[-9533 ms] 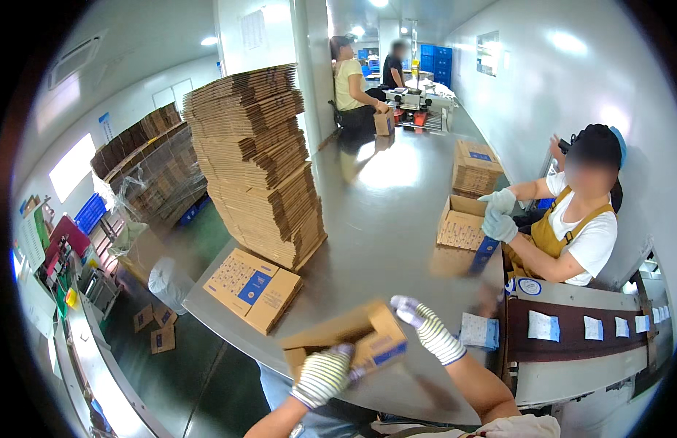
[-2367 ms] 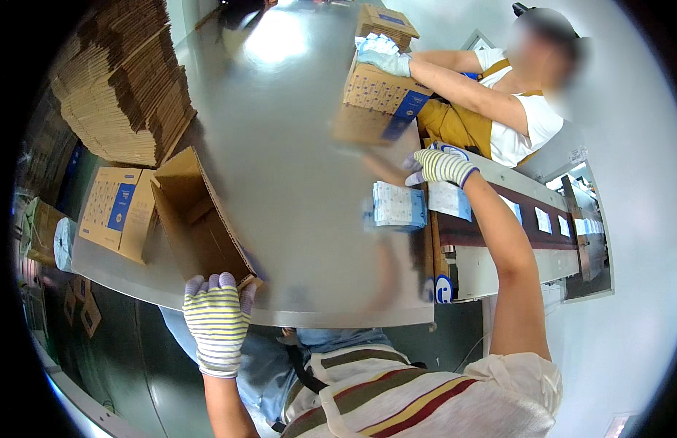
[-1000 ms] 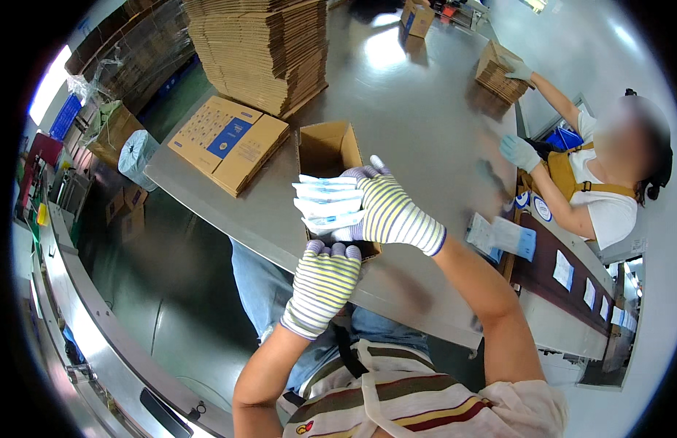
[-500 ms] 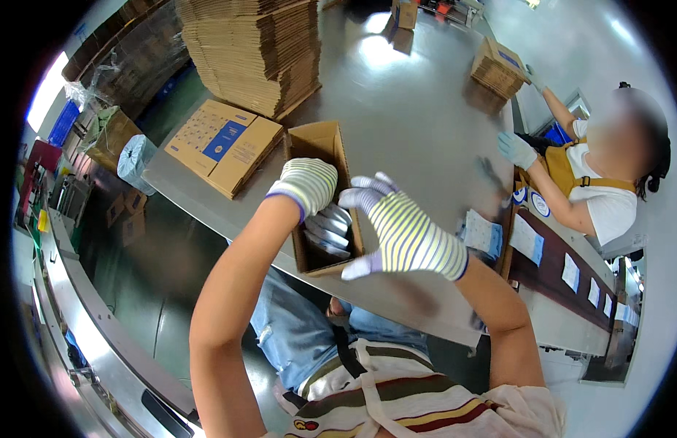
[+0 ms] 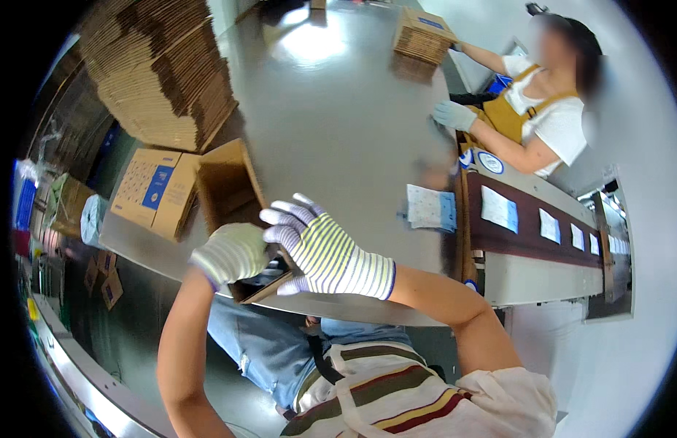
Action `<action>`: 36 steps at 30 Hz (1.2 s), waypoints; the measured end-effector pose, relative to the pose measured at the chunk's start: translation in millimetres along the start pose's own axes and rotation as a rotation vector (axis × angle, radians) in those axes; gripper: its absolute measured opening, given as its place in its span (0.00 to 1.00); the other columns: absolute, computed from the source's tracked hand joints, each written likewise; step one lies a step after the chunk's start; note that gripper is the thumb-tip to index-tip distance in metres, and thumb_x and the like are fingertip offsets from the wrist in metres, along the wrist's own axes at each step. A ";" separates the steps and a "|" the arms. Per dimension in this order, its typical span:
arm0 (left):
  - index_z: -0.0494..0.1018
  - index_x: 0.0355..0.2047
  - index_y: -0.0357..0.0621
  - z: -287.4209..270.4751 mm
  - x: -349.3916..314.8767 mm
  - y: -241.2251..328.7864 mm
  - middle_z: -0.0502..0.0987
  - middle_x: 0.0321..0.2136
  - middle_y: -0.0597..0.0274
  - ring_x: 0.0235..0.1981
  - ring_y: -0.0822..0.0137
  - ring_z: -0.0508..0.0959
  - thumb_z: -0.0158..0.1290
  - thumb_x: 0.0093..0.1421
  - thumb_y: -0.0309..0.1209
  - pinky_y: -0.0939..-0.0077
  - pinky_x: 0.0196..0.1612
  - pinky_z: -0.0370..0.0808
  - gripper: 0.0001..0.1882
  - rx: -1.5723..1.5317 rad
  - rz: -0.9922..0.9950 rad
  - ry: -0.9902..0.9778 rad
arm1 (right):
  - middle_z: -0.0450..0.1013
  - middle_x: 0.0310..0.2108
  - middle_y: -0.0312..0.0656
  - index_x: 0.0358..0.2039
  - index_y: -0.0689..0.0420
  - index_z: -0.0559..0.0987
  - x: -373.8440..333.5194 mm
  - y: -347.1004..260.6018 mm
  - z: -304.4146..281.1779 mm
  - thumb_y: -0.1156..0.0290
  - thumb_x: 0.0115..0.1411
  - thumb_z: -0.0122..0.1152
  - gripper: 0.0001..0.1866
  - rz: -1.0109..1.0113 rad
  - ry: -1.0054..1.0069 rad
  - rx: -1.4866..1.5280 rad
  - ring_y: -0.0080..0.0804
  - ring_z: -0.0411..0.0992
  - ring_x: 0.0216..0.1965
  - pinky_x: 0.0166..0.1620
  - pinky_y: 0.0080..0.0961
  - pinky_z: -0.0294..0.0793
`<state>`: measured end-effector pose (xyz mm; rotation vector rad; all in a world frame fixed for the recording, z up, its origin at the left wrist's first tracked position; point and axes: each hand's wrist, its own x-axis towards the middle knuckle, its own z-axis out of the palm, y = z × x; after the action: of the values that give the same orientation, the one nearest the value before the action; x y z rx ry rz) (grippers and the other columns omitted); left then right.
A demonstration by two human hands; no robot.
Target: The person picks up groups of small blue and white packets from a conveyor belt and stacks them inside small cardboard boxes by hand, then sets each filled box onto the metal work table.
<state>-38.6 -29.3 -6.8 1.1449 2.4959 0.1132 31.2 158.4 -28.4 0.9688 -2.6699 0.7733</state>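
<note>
An open cardboard box (image 5: 233,171) stands at the near edge of the table in front of me. My left hand (image 5: 233,254), in a striped glove, is over the box's near half; it is blurred and its fingers are mostly hidden. Beneath it, some shiny silvery packs (image 5: 270,274) show partly inside. My right hand (image 5: 331,252), gloved alike, lies along the box's right wall with fingers and thumb spread, holding nothing. Bare brown cardboard shows in the box's far part.
Flattened printed cartons (image 5: 149,190) lie left of the box, below a tall stack of flat cardboard (image 5: 160,80). On the right, a dark conveyor belt (image 5: 528,237) carries several white-and-blue packs; more packs (image 5: 431,207) lie at its end. A co-worker's gloved hand (image 5: 455,115) is beyond, near stacked cartons (image 5: 424,35).
The view has swung right, so the scene sits further left. My left hand has moved toward the box's near end, uncovering its far interior. My right hand stays spread at the right wall.
</note>
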 end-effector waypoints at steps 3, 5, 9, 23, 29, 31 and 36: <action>0.76 0.28 0.38 13.0 -17.6 -5.0 0.77 0.28 0.42 0.35 0.43 0.77 0.49 0.58 0.40 0.54 0.40 0.73 0.16 -0.017 -0.100 0.044 | 0.63 0.57 0.57 0.51 0.63 0.70 -21.0 7.5 -25.2 0.45 0.46 0.69 0.40 -0.010 0.114 0.025 0.54 0.59 0.61 0.65 0.49 0.53; 0.75 0.31 0.35 22.8 -34.0 -23.9 0.77 0.30 0.42 0.36 0.43 0.76 0.49 0.58 0.39 0.54 0.41 0.73 0.16 -0.046 -0.038 0.156 | 0.66 0.54 0.57 0.50 0.61 0.71 -33.3 30.2 -46.7 0.45 0.49 0.66 0.37 0.042 0.088 -0.048 0.54 0.63 0.58 0.61 0.48 0.60; 0.74 0.33 0.32 27.9 -49.3 -24.0 0.75 0.29 0.38 0.34 0.41 0.75 0.49 0.57 0.35 0.55 0.39 0.73 0.15 -0.244 -0.035 0.219 | 0.75 0.41 0.56 0.44 0.62 0.75 -76.5 110.8 -85.7 0.50 0.55 0.63 0.27 0.553 -0.203 -0.207 0.50 0.73 0.46 0.52 0.38 0.71; 0.73 0.24 0.34 32.0 -21.3 -9.8 0.73 0.21 0.41 0.27 0.42 0.74 0.50 0.56 0.36 0.55 0.32 0.72 0.15 -0.088 0.063 0.289 | 0.74 0.50 0.46 0.52 0.60 0.74 -110.8 209.4 -174.2 0.66 0.52 0.68 0.27 0.959 -0.758 -0.125 0.40 0.71 0.52 0.57 0.31 0.66; 0.73 0.23 0.34 31.0 -19.4 -8.0 0.73 0.21 0.41 0.27 0.42 0.74 0.51 0.55 0.36 0.55 0.32 0.72 0.15 -0.129 0.034 0.293 | 0.71 0.53 0.48 0.56 0.60 0.70 -121.3 253.7 -141.4 0.67 0.49 0.65 0.32 0.725 -0.897 -0.016 0.42 0.69 0.55 0.57 0.31 0.67; 0.73 0.23 0.34 30.3 -20.6 -6.9 0.73 0.21 0.41 0.26 0.42 0.74 0.51 0.55 0.36 0.56 0.32 0.72 0.15 -0.112 0.033 0.295 | 0.72 0.51 0.50 0.55 0.61 0.71 -118.5 239.0 -128.7 0.66 0.49 0.64 0.31 0.710 -0.878 -0.138 0.43 0.70 0.54 0.56 0.31 0.69; 0.72 0.22 0.34 31.1 -15.6 -6.4 0.73 0.20 0.42 0.26 0.42 0.74 0.51 0.54 0.36 0.55 0.31 0.72 0.14 -0.070 0.090 0.337 | 0.73 0.45 0.54 0.49 0.59 0.73 -174.1 250.4 -71.6 0.49 0.48 0.66 0.34 0.385 -1.188 -0.486 0.46 0.73 0.46 0.49 0.37 0.70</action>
<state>-22.0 -47.9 -32.0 1.3006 2.7006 0.4493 4.1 453.3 -130.8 0.9326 -3.7737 -0.6913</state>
